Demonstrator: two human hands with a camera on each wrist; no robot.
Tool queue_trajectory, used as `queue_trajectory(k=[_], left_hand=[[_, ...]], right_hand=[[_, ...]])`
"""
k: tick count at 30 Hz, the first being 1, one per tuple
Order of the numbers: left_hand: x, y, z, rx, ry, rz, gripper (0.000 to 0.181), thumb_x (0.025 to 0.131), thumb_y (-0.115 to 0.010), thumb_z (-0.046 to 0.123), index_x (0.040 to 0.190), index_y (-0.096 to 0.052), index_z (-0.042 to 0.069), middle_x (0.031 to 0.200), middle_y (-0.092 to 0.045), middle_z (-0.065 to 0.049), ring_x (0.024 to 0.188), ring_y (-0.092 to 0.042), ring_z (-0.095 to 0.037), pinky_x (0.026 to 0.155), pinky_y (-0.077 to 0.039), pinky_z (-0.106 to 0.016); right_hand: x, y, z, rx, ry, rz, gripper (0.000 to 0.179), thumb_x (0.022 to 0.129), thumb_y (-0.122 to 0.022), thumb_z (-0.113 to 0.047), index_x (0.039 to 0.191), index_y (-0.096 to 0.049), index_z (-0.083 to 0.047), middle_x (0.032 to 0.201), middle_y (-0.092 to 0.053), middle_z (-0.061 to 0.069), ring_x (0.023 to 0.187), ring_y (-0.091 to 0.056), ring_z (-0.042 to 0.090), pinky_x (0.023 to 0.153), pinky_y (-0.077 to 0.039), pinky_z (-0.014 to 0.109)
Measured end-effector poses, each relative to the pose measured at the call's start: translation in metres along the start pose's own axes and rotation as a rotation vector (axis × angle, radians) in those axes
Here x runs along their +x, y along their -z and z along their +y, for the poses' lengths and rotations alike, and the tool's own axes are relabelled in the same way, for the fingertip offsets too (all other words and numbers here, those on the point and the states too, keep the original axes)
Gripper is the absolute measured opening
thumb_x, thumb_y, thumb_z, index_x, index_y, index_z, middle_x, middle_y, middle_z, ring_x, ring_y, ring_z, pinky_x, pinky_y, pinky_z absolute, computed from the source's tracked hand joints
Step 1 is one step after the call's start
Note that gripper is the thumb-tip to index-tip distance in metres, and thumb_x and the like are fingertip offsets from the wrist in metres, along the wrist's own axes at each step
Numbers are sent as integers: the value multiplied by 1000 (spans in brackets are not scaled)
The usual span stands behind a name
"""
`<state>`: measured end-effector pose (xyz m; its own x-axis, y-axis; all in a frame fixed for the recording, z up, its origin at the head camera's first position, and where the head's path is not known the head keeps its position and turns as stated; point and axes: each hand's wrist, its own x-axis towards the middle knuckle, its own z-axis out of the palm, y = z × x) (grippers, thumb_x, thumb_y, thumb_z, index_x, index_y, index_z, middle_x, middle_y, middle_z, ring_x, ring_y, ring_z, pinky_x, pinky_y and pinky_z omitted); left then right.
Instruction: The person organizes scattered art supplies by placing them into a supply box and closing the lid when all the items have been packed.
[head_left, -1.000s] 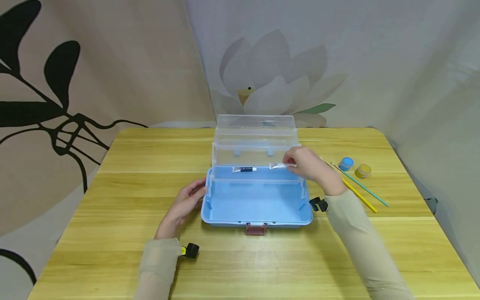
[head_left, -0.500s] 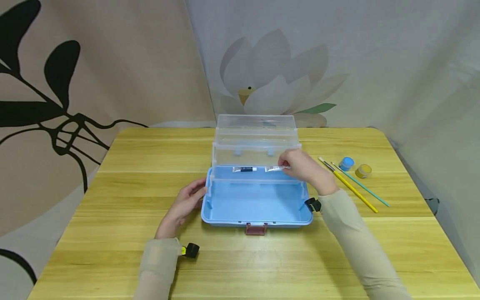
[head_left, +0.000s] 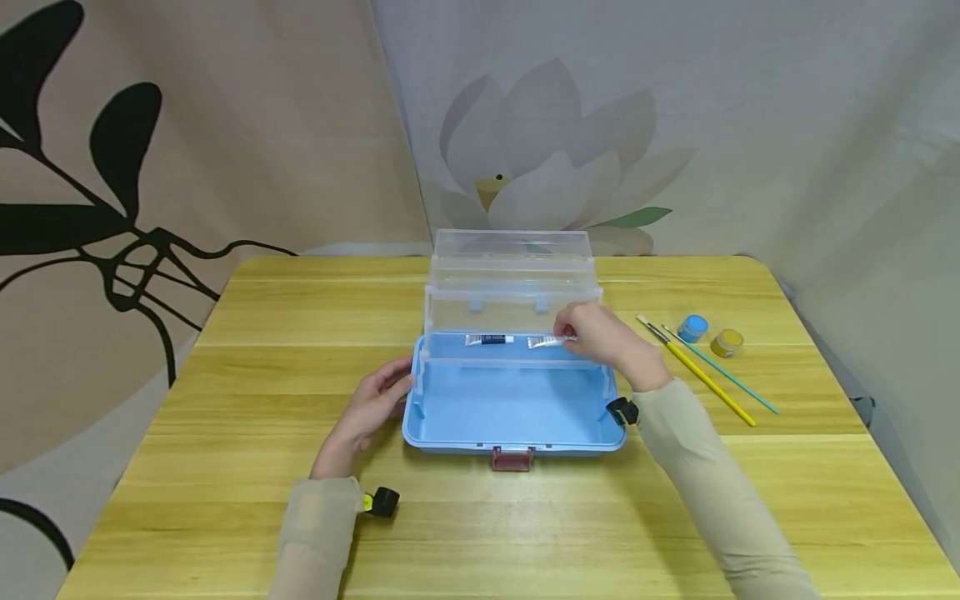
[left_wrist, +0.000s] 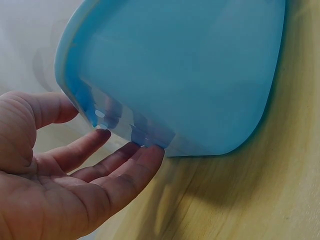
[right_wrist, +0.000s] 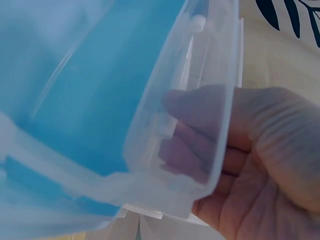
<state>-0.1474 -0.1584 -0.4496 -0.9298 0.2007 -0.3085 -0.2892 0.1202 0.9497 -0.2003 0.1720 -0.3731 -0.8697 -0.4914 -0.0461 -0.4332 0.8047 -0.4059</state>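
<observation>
A light-blue plastic box (head_left: 516, 404) stands with its clear lid (head_left: 513, 267) raised at the back. Along its rear runs a clear tray (head_left: 517, 363) with a small paint tube (head_left: 491, 339) in it, dark-labelled and white-capped. My right hand (head_left: 603, 337) pinches the right end of a second, whitish paint tube (head_left: 542, 342) at the tray's right part. Through the cloudy tray wall, the right wrist view shows that hand's thumb and fingers together. My left hand (left_wrist: 75, 175) rests its fingertips against the box's left side, the thumb by the rim, fingers only slightly bent.
Right of the box lie a yellow paintbrush (head_left: 708, 382) and a thin teal paintbrush (head_left: 727, 375). Behind them stand a blue paint jar (head_left: 693, 327) and a yellow paint jar (head_left: 727, 342). A brown latch (head_left: 512, 459) hangs at the box's front, over the wooden table (head_left: 480, 533).
My right hand has shifted left and slightly down with the whitish paint tube, closer to the dark-labelled one. The left hand stays where it was.
</observation>
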Motion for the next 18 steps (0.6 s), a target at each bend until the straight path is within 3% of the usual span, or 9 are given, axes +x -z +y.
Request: queue_trajectory(k=[13, 18], left_hand=[[0, 0, 0, -4, -5, -2, 45, 100, -46, 14, 141, -36, -1, 139, -41, -21, 122, -45, -32, 95, -46, -43], [0, 0, 0, 0, 3, 3, 45, 100, -46, 15, 141, -36, 0, 140, -41, -21, 122, -45, -32, 95, -46, -43]], right_hand=[[-2, 2, -1, 32, -8, -13, 11, 80, -70, 0, 91, -68, 0, 90, -65, 10, 80, -55, 23, 78, -53, 36], [-7, 4, 2, 58, 14, 17, 12, 80, -71, -1, 92, -68, 1, 89, -65, 10, 80, -56, 23, 76, -53, 37]])
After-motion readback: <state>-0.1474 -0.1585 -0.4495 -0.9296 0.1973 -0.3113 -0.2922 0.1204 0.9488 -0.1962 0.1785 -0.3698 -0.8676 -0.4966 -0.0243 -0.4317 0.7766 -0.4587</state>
